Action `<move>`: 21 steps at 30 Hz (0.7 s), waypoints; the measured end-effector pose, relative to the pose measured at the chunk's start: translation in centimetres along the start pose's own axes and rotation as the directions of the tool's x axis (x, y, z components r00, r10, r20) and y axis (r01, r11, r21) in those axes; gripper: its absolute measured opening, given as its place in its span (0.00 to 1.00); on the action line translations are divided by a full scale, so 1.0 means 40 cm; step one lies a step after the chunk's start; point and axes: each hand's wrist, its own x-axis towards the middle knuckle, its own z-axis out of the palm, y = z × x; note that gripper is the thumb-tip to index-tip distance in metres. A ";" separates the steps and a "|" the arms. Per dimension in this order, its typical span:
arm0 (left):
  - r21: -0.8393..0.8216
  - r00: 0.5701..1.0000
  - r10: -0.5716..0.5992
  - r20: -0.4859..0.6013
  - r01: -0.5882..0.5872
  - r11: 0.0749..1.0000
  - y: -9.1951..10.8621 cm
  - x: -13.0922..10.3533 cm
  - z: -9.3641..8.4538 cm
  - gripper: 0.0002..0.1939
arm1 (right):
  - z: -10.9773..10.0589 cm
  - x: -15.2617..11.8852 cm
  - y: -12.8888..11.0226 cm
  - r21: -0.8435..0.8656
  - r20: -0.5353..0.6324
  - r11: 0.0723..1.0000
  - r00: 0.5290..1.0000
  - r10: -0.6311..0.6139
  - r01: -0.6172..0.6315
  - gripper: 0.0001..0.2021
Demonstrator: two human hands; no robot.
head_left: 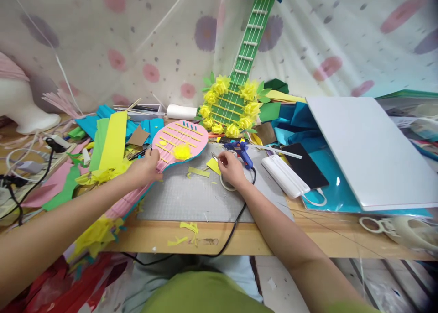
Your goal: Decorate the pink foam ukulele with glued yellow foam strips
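A pink paper guitar (178, 137) with a blue edge lies slanted at the left of the grey cutting mat (191, 203), a yellow paper flower (182, 152) on its body. My left hand (148, 167) has its fingers closed on the guitar where neck meets body. Over the mat, my right hand (231, 167) pinches metal tweezers (215, 157), whose tips point left above a small yellow paper piece (214, 166). Right behind that hand lies a blue glue gun (241, 153). A roll of tape (226, 184) is partly hidden under my right hand.
A green paper guitar (244, 62) ringed with yellow flowers leans upright at the back. Paper sheets (114, 142) and a power strip (34, 180) crowd the left. Rightward are a white power bank (285, 176), a white board (372, 153) and scissors (374, 224). A black cord (236, 224) crosses the front edge.
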 end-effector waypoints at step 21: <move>-0.298 0.970 0.242 0.000 -0.231 0.926 -0.164 0.124 -0.033 0.19 | -0.237 0.021 0.070 -0.184 0.616 0.948 0.720 0.318 -0.261 0.19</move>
